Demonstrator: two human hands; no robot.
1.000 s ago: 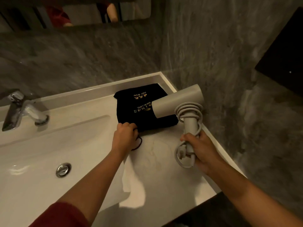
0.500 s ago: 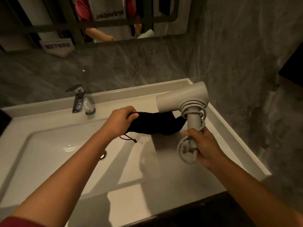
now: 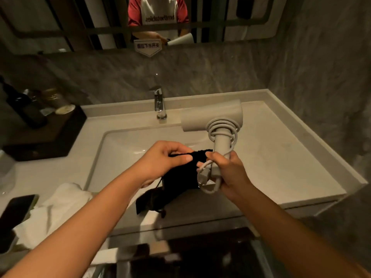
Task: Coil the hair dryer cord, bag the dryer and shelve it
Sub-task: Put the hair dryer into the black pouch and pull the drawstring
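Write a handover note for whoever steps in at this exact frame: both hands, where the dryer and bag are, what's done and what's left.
Left hand: pinching the top edge of the black bag, held up over the sink.
Right hand: gripping the hair dryer by its handle, barrel up, and touching the bag edge.
Done: cord coiled around the handle, plug hanging by the right fingers.
Left: open the bag, slide the dryer in, close it, shelve it.
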